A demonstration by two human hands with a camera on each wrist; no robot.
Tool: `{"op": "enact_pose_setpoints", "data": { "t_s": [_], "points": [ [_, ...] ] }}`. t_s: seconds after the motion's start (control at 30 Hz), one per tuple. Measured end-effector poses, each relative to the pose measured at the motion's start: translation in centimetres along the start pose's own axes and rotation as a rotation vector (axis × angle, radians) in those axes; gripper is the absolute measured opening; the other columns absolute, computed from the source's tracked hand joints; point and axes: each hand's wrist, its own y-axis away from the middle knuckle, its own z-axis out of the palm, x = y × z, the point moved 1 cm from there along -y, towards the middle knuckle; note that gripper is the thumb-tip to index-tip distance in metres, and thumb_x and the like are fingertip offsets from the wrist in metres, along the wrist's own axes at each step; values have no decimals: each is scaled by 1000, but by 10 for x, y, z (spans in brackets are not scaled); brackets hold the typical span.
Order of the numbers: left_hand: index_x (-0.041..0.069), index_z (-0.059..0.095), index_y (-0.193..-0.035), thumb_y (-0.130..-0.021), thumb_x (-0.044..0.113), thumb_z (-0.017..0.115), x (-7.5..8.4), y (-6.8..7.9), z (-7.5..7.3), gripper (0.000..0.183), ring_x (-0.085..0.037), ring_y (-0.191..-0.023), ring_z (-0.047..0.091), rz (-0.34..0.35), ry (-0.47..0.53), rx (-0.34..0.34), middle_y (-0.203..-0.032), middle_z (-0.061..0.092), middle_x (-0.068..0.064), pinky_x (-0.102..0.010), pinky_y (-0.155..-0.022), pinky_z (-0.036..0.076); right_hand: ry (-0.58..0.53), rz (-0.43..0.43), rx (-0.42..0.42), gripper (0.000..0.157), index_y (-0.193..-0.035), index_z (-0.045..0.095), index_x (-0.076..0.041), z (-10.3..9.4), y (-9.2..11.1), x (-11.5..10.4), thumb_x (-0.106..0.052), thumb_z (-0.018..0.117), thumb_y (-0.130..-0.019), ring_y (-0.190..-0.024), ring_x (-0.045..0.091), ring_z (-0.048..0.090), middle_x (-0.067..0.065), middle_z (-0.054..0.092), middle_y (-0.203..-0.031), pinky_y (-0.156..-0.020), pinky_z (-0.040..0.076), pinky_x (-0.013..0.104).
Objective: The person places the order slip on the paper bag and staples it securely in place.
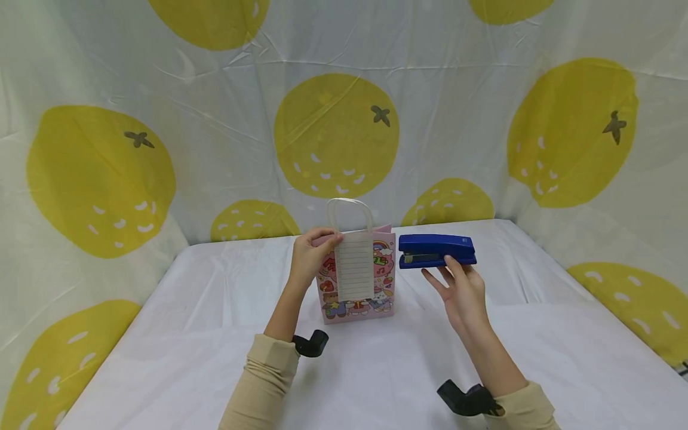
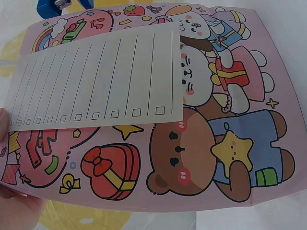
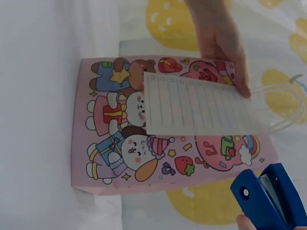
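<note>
A pink paper gift bag [image 1: 384,280] printed with cartoon animals stands upright on the table. Against its front lies a lined checklist sheet [image 1: 355,269], its top near the bag's rim. My left hand [image 1: 310,257] pinches the sheet and the bag's upper edge together at the left, thumb in front. To the right of the bag, my right hand [image 1: 466,292] holds a blue stapler [image 1: 436,249] from below, raised off the table. The stapler's mouth points left toward the bag and stands apart from it. In the right wrist view the gap between the stapler's [image 3: 268,199] arms shows.
White twisted handles [image 1: 352,202] rise from the bag's top. A white cloth [image 1: 226,334] covers the table. Behind and at both sides hangs a white curtain [image 1: 215,119] with yellow lemon prints. A black camera mount [image 1: 312,344] sits on each wrist.
</note>
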Motion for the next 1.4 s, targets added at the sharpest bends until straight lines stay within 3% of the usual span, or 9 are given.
{"op": "enact_pose_setpoints", "data": {
  "t_s": [0.17,0.3,0.4,0.5,0.7,0.93,1.23,1.4],
  "points": [
    [-3,66,-92,-81,15,68,1,0,0,21,-3,-78,63,-9,21,-2,-88,68,-4,-17,-70,50,-100,125,7,58,-146,14,-17,2,-2,-3,-33,39,-96,-121,10,32,-4,37,-118,-101,34,40],
    [-4,65,-94,-81,14,68,2,0,0,23,-1,-76,62,-32,40,-10,-89,67,-2,-16,-70,50,-273,285,24,55,-146,9,-24,2,-5,-1,-33,32,-97,-129,9,26,-2,35,-120,-110,18,42],
    [-4,65,-95,-81,15,68,2,0,0,23,0,-76,62,-42,41,-11,-90,68,-4,-16,-69,50,-426,403,42,53,-145,8,-30,1,-6,3,-33,30,-97,-136,8,20,-1,31,-129,-112,15,38],
    [-4,65,-95,-81,14,68,1,-1,0,23,-1,-76,63,-41,51,-16,-91,68,-6,-16,-69,50,-527,460,44,52,-145,9,-28,2,-7,6,-33,30,-98,-137,9,18,1,28,-134,-112,17,32],
    [-2,66,-92,-81,15,68,1,-1,1,21,-3,-77,62,-6,9,-3,-93,68,-9,-17,-69,50,-519,449,-6,54,-144,1,-23,6,-7,5,-37,26,-98,-136,12,17,2,29,-128,-112,17,29],
    [-2,66,-93,-81,17,68,0,0,1,23,-3,-79,62,-1,-1,-2,-96,67,-12,-18,-71,50,-461,438,-30,72,-144,2,-22,12,-8,1,-46,45,-91,-130,12,23,-1,29,-127,-111,20,33],
    [-2,66,-92,-80,15,69,1,0,0,21,-3,-78,63,4,8,0,-96,67,-13,-18,-70,50,-494,438,-143,75,-142,2,-38,21,-13,-3,-37,54,-88,-136,18,16,3,4,-145,-109,22,28],
    [-1,66,-92,-80,15,69,0,0,0,20,-3,-78,62,-1,9,4,-96,66,-12,-18,-70,50,-407,413,-157,74,-142,2,-36,27,-14,-8,-36,54,-89,-133,19,20,4,15,-141,-107,25,34]
  ]
}}
